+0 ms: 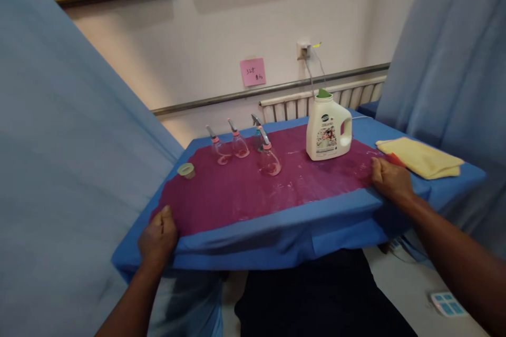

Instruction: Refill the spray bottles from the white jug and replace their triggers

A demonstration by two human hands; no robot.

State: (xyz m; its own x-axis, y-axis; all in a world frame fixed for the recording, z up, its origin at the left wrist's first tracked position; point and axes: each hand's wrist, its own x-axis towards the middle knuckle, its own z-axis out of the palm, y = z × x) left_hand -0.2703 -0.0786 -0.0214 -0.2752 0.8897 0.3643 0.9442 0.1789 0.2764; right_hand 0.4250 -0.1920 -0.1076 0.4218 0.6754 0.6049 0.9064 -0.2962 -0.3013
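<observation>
A wet, shiny maroon sheet [221, 195] lies spread over the blue-covered table. My left hand [158, 234] is closed on its front left corner, thumb on top. At the right end, my right hand [390, 178] grips the sheet's edge in a fist. Just behind that fist shows a small orange-red patch [395, 159] whose kind I cannot make out. On the sheet stand clear spray bottles [270, 160] with pink collars and a little pinkish liquid, plus a teal-tinted one [259, 140] partly hidden. A cream jug [327, 129] with a green top stands to their right.
A small pale round cup [186, 170] sits on the sheet's left edge. A folded yellow cloth [421, 157] lies at the table's right. Blue curtains [71, 142] flank the blue tablecloth [272, 245]. Behind are a radiator [363, 96] and plugged-in cords [309, 71].
</observation>
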